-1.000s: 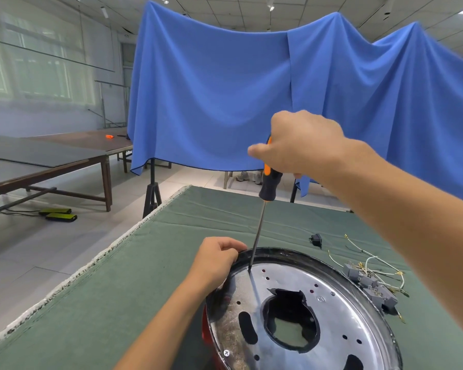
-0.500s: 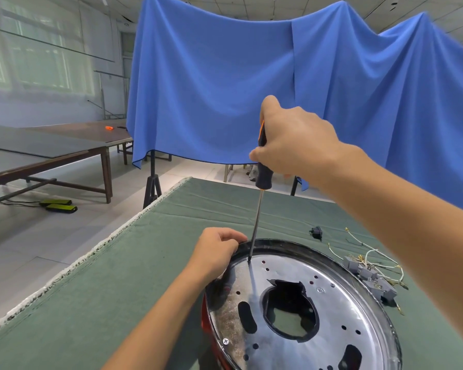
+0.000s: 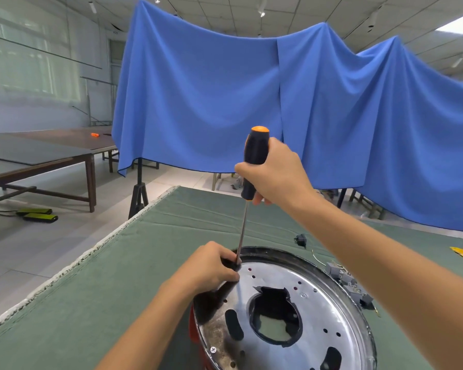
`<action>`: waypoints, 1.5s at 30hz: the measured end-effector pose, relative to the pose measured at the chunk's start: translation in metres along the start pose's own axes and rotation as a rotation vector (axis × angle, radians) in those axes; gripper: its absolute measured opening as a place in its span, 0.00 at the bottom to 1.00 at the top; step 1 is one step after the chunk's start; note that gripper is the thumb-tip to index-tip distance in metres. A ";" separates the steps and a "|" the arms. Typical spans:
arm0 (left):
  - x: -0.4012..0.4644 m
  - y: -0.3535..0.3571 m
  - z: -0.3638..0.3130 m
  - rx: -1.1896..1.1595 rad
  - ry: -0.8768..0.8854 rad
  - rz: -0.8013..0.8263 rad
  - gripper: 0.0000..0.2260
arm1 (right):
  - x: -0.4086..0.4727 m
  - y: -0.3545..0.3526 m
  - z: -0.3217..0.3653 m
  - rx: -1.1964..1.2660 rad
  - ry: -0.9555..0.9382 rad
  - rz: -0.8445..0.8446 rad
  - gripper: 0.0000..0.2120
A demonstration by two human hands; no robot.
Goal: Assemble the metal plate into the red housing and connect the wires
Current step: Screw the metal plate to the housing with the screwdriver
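Green cloth covers the counter [image 3: 96, 297], whose pale frayed edge runs diagonally along its left side above a grey tiled floor [image 3: 51, 244]. At the near end of the counter the red housing [image 3: 192, 329] is seen only as a sliver under the round metal plate [image 3: 313, 319], which is seated on it and pierced by a large central opening and small holes. The plate's far-left rim is gripped by the left hand [image 3: 211, 268], fingers curled over it. A black, orange-capped screwdriver [image 3: 247, 193] is held upright by the right hand [image 3: 275, 174], wrapped round its handle, with the tip set at the rim beside the left fingers. Grey connectors with wires [image 3: 350, 284] lie just right of the plate, partly hidden by the right forearm. Farther back a blue cloth [image 3: 225, 102] is draped across stands, and dark tables [image 3: 46, 161] are placed at the left before frosted windows.
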State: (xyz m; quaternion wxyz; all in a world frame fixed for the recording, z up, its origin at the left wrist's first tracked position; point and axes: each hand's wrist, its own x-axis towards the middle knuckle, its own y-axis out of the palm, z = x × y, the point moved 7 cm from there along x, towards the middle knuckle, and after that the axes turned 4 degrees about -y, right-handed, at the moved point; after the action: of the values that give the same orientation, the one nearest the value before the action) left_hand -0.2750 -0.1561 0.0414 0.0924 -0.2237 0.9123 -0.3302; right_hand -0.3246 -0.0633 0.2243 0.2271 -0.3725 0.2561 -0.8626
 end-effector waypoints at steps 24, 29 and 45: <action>0.006 -0.037 0.029 -0.035 -0.076 -0.242 0.22 | -0.034 -0.052 -0.085 0.343 -0.079 -0.129 0.09; 0.000 -0.054 0.049 -0.071 -0.174 -0.372 0.22 | -0.049 -0.045 -0.145 0.539 0.179 -0.146 0.04; -0.007 -0.058 0.032 0.095 -0.193 -0.517 0.12 | -0.111 -0.002 -0.244 0.145 0.304 -0.093 0.10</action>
State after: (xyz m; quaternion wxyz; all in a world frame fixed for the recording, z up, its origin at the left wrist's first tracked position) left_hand -0.2387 -0.2100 0.0542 0.1021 -0.4748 0.7956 -0.3623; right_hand -0.4414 0.0694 0.0234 0.1717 -0.2318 0.2069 -0.9349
